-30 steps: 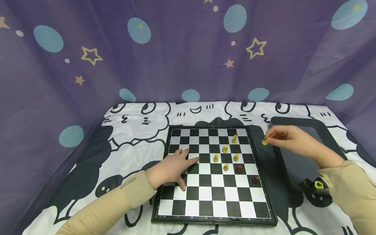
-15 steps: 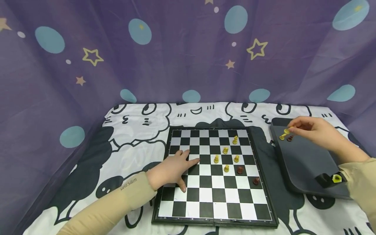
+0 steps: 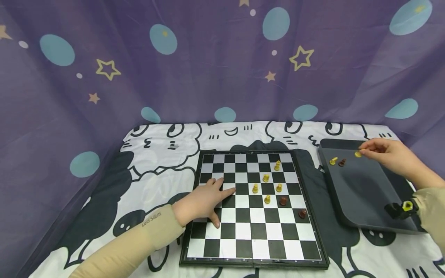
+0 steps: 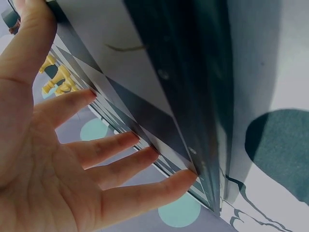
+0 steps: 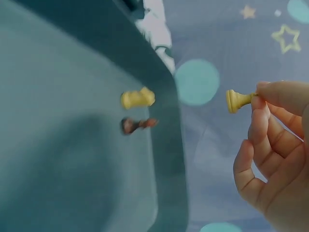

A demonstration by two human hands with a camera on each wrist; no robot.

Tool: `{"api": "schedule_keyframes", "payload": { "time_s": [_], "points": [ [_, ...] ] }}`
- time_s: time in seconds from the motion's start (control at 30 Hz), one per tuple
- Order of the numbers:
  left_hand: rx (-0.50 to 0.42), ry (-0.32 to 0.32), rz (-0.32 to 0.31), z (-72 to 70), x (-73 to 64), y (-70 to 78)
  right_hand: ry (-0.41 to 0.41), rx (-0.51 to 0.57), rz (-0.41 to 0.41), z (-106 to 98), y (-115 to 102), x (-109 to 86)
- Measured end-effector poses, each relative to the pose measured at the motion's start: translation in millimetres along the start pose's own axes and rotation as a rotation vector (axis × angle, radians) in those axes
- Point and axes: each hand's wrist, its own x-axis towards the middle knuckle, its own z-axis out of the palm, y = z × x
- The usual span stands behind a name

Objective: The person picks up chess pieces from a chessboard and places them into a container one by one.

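My right hand [image 3: 387, 154] pinches a yellow chess piece [image 5: 236, 100] between thumb and finger, its base pointing away from the fingers. It is held over the far part of the dark grey tray [image 3: 361, 200]. In that tray lie another yellow chess piece [image 3: 333, 161] and a dark brown chess piece [image 3: 342, 162], both on their sides. My left hand [image 3: 203, 202] rests with spread fingers on the left side of the chessboard [image 3: 259, 247]; its fingertips touch the squares in the left wrist view. Several yellow pieces [image 3: 267, 199] and two brown pieces [image 3: 283, 200] stand on the board's right half.
The board and tray lie on a white and dark cloth [image 3: 163, 150] printed with cartoon figures. Behind it hangs a purple curtain [image 3: 208, 77] with stars and blue ovals. A strip of cloth separates the board from the tray's raised rim [image 5: 176, 159].
My right hand has carried the yellow chess piece rightward from beside the board to over the tray, past the two pieces lying there. My left hand has stayed in place.
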Motion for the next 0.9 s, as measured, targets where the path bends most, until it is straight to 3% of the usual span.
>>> {"api": "schedule_keyframes", "payload": {
  "time_s": [0.47,0.9],
  "points": [
    [-0.008,-0.01,0.003,-0.3,-0.7,-1.0,-0.066,-0.022,0.043,16.5,39.8,9.5],
    [-0.019,-0.005,0.001,-1.6,-2.4,1.7,-0.117,-0.039,0.11,34.2,50.4,20.4]
  ]
}}
